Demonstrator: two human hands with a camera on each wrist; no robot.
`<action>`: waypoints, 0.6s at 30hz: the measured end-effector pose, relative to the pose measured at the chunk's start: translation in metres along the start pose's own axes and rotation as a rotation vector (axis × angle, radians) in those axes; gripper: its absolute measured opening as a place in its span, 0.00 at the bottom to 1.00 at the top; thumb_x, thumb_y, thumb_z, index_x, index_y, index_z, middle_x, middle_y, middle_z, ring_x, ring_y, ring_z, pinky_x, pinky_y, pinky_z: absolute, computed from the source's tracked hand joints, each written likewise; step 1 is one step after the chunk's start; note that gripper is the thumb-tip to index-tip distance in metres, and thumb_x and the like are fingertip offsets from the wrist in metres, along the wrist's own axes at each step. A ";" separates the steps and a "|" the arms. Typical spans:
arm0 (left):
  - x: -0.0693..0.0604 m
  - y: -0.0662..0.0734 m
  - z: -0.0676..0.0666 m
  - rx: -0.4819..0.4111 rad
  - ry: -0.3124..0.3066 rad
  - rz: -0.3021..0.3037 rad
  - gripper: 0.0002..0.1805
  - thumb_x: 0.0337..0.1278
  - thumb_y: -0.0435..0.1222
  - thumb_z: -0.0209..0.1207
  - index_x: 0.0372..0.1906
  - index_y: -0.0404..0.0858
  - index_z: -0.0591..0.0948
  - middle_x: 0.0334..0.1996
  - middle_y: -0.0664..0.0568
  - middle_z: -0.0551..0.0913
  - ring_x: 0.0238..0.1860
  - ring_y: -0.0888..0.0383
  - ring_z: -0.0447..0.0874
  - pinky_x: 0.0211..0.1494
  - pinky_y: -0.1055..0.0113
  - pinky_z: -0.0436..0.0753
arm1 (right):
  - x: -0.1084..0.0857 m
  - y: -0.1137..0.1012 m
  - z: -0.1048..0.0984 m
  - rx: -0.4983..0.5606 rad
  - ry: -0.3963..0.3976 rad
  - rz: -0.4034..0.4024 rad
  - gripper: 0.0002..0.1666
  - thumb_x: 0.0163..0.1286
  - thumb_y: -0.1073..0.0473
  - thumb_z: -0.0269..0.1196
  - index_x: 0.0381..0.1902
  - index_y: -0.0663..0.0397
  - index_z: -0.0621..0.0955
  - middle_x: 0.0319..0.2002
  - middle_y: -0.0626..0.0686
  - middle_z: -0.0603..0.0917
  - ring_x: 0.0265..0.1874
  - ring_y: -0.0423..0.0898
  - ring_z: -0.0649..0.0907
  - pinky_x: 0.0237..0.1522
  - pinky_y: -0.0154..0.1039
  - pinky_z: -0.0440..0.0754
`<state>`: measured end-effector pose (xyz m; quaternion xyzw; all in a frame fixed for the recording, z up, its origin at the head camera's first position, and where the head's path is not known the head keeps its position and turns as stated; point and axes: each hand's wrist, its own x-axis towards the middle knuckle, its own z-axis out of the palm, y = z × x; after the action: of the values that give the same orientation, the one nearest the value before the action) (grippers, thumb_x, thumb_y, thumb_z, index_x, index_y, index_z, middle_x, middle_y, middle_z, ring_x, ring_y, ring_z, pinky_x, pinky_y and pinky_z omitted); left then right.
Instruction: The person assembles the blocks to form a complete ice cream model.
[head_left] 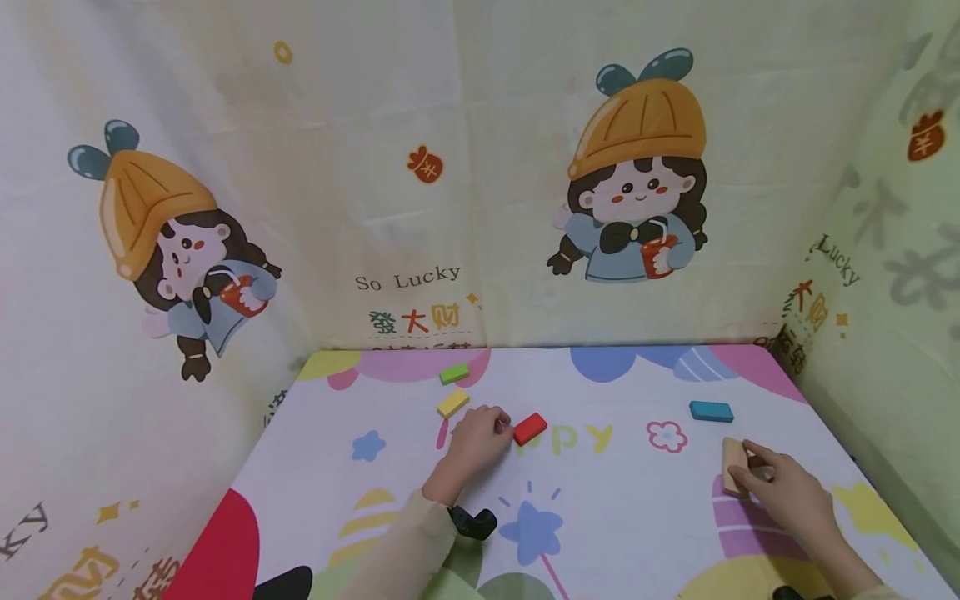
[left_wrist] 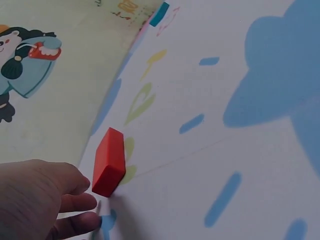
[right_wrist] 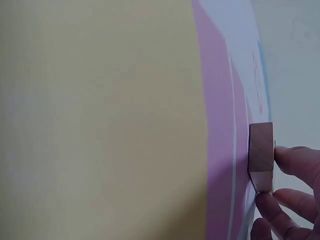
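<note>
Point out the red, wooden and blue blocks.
Red block (head_left: 531, 427): head view, middle of its upper face.
Wooden block (right_wrist: 261, 147): right wrist view, middle of the face toward the camera.
Blue block (head_left: 711, 410): head view, middle of its upper face.

red block (head_left: 530, 429) | tan block (head_left: 734, 467) | yellow block (head_left: 453, 404) | blue block (head_left: 711, 412), perhaps teal

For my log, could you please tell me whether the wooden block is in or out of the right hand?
In: the head view shows the right hand pinching the wooden block between thumb and fingers.
</note>
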<state>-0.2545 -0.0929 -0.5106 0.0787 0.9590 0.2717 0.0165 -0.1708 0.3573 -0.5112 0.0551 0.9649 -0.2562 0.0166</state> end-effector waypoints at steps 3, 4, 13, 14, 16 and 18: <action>-0.001 0.001 0.003 0.012 0.011 -0.002 0.10 0.65 0.43 0.65 0.45 0.43 0.86 0.32 0.56 0.79 0.38 0.56 0.74 0.44 0.57 0.77 | -0.006 -0.013 0.007 0.021 0.009 -0.025 0.45 0.74 0.37 0.62 0.70 0.71 0.70 0.51 0.67 0.86 0.49 0.66 0.84 0.38 0.54 0.75; -0.002 0.001 0.004 0.014 0.013 -0.005 0.10 0.65 0.43 0.65 0.45 0.43 0.86 0.33 0.56 0.78 0.39 0.56 0.73 0.44 0.56 0.76 | -0.008 -0.017 0.010 0.032 0.007 -0.025 0.45 0.73 0.37 0.63 0.70 0.70 0.71 0.50 0.65 0.86 0.49 0.64 0.85 0.38 0.54 0.74; -0.001 0.006 0.010 0.053 0.050 -0.013 0.09 0.65 0.45 0.65 0.43 0.44 0.86 0.31 0.57 0.77 0.37 0.57 0.73 0.42 0.56 0.71 | -0.016 -0.054 0.031 0.083 -0.053 -0.007 0.45 0.66 0.36 0.69 0.69 0.61 0.74 0.43 0.51 0.88 0.43 0.51 0.86 0.40 0.55 0.67; -0.001 0.007 0.010 0.061 0.057 -0.013 0.10 0.65 0.45 0.65 0.43 0.44 0.86 0.31 0.57 0.77 0.37 0.57 0.73 0.42 0.57 0.71 | -0.017 -0.058 0.032 0.083 -0.054 -0.015 0.44 0.65 0.37 0.70 0.68 0.60 0.75 0.42 0.49 0.87 0.41 0.48 0.85 0.40 0.53 0.68; -0.001 0.009 0.011 0.069 0.070 -0.016 0.10 0.65 0.46 0.65 0.43 0.44 0.86 0.30 0.57 0.77 0.36 0.56 0.73 0.42 0.56 0.71 | -0.018 -0.066 0.036 0.077 -0.055 -0.037 0.43 0.63 0.37 0.72 0.67 0.57 0.77 0.39 0.45 0.86 0.37 0.44 0.83 0.39 0.48 0.69; -0.001 0.010 0.012 0.074 0.083 -0.017 0.10 0.65 0.46 0.65 0.43 0.45 0.86 0.30 0.57 0.77 0.36 0.56 0.73 0.42 0.55 0.71 | -0.021 -0.074 0.040 0.084 -0.053 -0.054 0.41 0.62 0.39 0.73 0.66 0.56 0.78 0.37 0.44 0.84 0.35 0.42 0.81 0.37 0.44 0.69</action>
<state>-0.2511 -0.0781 -0.5156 0.0595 0.9689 0.2391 -0.0241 -0.1586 0.2721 -0.5084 0.0227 0.9536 -0.2984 0.0329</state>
